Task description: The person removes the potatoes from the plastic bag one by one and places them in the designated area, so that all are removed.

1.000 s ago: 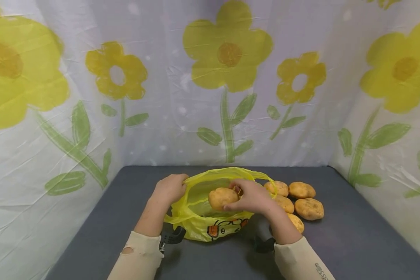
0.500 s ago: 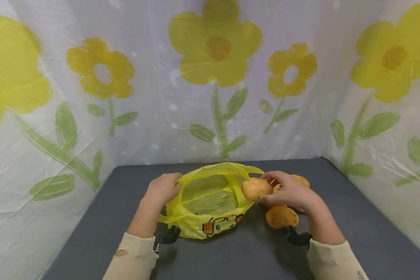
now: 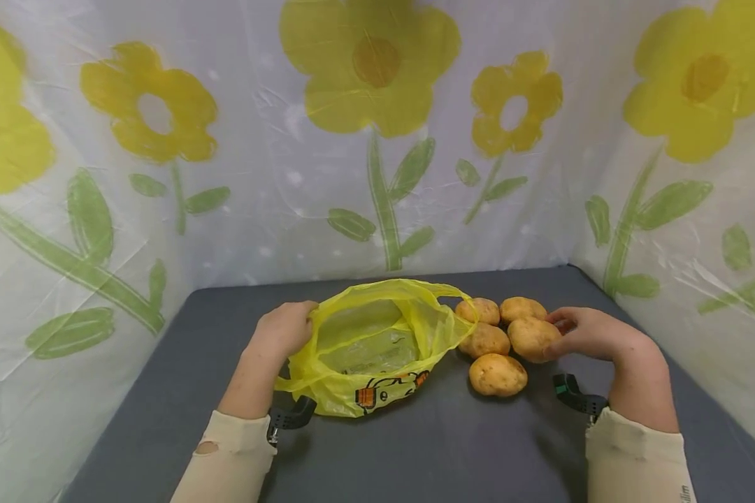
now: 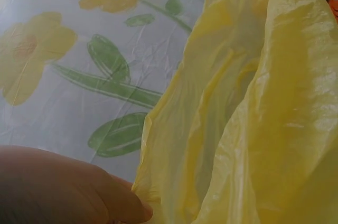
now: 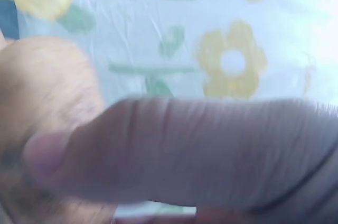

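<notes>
1. Four potatoes lie on the dark gray table (image 3: pixel 415 454), and we see them only in the head view. They are lumpy, round and yellow-brown with little dots on the skin.
2. We hold the right-hand potato (image 3: pixel 532 339) with our right hand (image 3: pixel 594 334). Our fingers curl round its right side, and it sits on the table at our fingertips.
3. We see the front potato (image 3: pixel 498 374) nearest to us, the middle potato (image 3: pixel 484 340) just beside the bag, and the back potato (image 3: pixel 478 310) behind it. One more potato (image 3: pixel 521 308) sits at the back, touching the one we hold.
4. Our left hand (image 3: pixel 283 330) pinches the left rim of the yellow bag (image 3: pixel 377 349). The bag is thin, shiny, crinkly plastic with a small orange picture on the front. Its mouth gapes toward us.
5. Our left wrist view shows the bag (image 4: pixel 253 108) very close, full of soft folds, with our left hand (image 4: pixel 63 189) pinching its edge at the bottom. It shows no potatoes.
6. Our right wrist view is blurry. We see only a big finger (image 5: pixel 200 150) across it and a tan blur on the left that may be the potato.
7. Behind the table hangs a wrinkly white curtain (image 3: pixel 258 154) with big yellow flowers and green leaves.
</notes>
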A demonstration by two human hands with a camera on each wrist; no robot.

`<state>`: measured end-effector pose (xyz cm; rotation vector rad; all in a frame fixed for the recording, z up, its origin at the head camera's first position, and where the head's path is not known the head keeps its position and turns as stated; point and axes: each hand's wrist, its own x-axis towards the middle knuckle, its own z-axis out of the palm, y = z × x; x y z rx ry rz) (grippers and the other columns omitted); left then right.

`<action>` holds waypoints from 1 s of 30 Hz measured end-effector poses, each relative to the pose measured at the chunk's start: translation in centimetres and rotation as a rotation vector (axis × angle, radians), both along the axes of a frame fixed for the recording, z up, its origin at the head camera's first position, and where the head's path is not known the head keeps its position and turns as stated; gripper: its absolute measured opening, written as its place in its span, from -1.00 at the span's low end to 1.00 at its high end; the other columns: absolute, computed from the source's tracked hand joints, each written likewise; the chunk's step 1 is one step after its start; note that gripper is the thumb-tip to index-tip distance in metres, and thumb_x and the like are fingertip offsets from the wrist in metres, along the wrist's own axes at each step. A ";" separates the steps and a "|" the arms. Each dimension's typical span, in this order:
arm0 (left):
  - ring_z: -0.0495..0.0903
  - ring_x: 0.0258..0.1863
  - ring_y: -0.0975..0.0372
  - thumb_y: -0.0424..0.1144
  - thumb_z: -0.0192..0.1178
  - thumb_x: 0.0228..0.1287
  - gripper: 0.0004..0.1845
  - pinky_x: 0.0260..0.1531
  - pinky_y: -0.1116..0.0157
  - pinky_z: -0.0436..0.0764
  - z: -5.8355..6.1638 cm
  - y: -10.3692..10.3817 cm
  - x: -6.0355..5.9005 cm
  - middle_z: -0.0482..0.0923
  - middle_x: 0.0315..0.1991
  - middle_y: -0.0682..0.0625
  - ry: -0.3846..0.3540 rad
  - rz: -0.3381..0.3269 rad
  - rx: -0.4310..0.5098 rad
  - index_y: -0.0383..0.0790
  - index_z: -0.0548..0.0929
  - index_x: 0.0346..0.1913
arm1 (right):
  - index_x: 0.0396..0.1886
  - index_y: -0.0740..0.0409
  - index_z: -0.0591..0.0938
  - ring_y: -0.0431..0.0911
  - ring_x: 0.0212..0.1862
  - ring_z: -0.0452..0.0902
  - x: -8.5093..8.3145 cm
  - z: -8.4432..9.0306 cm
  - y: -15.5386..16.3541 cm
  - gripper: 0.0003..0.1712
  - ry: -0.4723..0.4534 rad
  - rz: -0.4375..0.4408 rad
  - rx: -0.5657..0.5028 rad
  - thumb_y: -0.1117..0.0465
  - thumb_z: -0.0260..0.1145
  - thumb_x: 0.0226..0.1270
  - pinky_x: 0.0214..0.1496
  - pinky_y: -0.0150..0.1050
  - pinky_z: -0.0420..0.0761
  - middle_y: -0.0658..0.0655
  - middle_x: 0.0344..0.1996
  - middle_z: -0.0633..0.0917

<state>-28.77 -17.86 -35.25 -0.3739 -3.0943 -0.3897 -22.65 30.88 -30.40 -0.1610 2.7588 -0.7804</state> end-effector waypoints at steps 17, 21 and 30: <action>0.60 -0.19 0.03 -0.37 0.00 0.57 -0.55 -0.58 0.24 0.41 -0.8 -1.4 0.2 0.54 0.28 -0.31 -0.008 0.006 -0.005 -0.32 0.48 0.44 | 0.32 0.25 0.51 0.01 -0.20 0.59 -1.1 -3.8 1.1 -0.38 -0.293 -0.146 -0.001 0.15 0.41 0.31 -0.27 -0.08 0.54 0.15 -0.30 0.64; 0.59 -0.21 0.04 -0.37 0.01 0.57 -0.55 -0.61 0.26 0.39 -1.0 -1.4 0.2 0.54 0.28 -0.31 -0.012 0.004 0.003 -0.32 0.48 0.44 | 0.32 0.27 0.48 0.04 -0.15 0.56 -1.5 -4.4 1.0 -0.41 -0.306 -0.138 0.004 0.21 0.37 0.33 -0.23 -0.06 0.52 0.18 -0.26 0.65; 0.60 -0.17 0.03 -0.36 0.03 0.57 -0.55 -0.61 0.26 0.38 -1.3 -1.4 0.0 0.54 0.28 -0.30 -0.011 0.005 0.000 -0.33 0.48 0.44 | 0.33 0.33 0.44 0.10 -0.08 0.47 -1.9 -4.5 0.2 -0.31 -0.277 -0.119 -0.008 0.31 0.36 0.17 -0.20 -0.03 0.52 0.22 -0.20 0.60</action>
